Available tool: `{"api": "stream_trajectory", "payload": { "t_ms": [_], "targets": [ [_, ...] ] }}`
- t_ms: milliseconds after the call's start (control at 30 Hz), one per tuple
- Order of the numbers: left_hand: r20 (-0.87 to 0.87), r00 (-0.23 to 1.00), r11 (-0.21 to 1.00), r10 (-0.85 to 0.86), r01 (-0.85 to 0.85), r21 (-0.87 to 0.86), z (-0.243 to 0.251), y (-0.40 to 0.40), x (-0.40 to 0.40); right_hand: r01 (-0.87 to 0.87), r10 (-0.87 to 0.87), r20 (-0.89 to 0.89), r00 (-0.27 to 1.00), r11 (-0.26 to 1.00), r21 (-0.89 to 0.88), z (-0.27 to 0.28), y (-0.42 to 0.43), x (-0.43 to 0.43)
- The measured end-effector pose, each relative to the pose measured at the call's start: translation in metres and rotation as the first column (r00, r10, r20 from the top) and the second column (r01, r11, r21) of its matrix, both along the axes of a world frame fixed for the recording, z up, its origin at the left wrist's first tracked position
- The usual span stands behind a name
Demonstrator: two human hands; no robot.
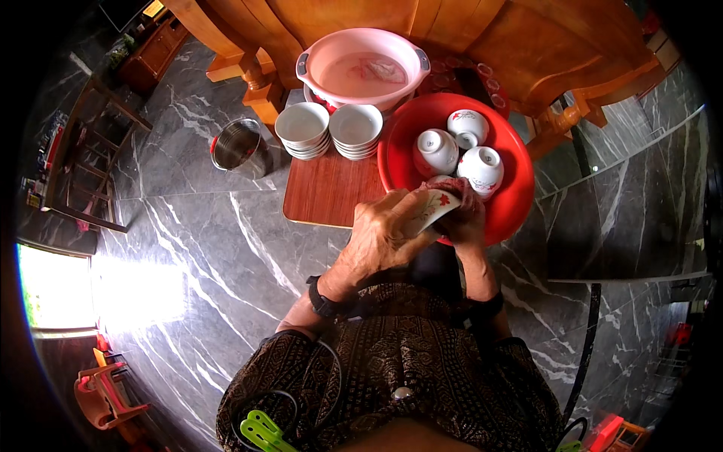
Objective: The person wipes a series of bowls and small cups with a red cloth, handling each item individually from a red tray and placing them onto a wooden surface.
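Note:
A white bowl with a red flower (434,207) is tilted between my hands, over the near edge of a red plastic basin (517,181). My left hand (384,229) grips the bowl by its side. A reddish cloth (467,193) is in my right hand (466,223), pressed against the bowl's far side; my right fingers are mostly hidden. Inside the basin several bowls lie upside down, among them a flowered white bowl (480,169). Left of the basin, two stacks of white bowls, a left stack (303,127) and a right stack (356,130), stand upright.
A brown wooden board or tabletop (333,195) lies under the stacks. Behind them sits a pink basin (361,42) holding water and a cloth. A metal bucket (243,152) stands on the marbled floor to the left. A wooden bench (350,14) borders the far side.

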State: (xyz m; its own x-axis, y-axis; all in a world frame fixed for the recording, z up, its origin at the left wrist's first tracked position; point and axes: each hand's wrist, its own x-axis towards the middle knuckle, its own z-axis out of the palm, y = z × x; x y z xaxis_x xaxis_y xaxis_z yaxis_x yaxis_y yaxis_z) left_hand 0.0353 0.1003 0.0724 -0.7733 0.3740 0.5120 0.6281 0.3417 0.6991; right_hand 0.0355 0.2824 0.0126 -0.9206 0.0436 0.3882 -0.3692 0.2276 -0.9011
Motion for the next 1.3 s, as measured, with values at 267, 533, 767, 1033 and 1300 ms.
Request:
{"api": "stream_trajectory", "payload": {
  "t_ms": [267,533,767,1033,1300],
  "targets": [
    [0.16,0.985,0.975,-0.064,0.096,-0.2,-0.002,-0.003,0.003,-0.229,0.216,0.081,0.973,0.952,0.202,0.031,-0.005,0.012],
    [0.228,0.974,0.996,-0.01,0.029,-0.081,-0.007,-0.009,-0.003,-0.256,0.253,0.04,0.967,0.958,0.128,0.034,-0.003,0.007],
    [0.239,0.971,0.995,-0.025,0.0,0.104,-0.009,-0.009,-0.006,-0.139,0.139,0.007,0.99,0.99,-0.018,-0.003,-0.001,0.009],
    [0.187,0.982,0.968,0.037,-0.082,0.235,-0.005,-0.009,-0.003,0.047,0.136,0.33,0.934,0.87,-0.491,-0.025,-0.019,0.021],
    [-0.166,0.966,0.954,0.199,-0.152,0.258,-0.011,-0.007,0.0,0.118,0.72,0.346,0.601,0.348,-0.93,-0.011,-0.034,0.028]
  ]
}}
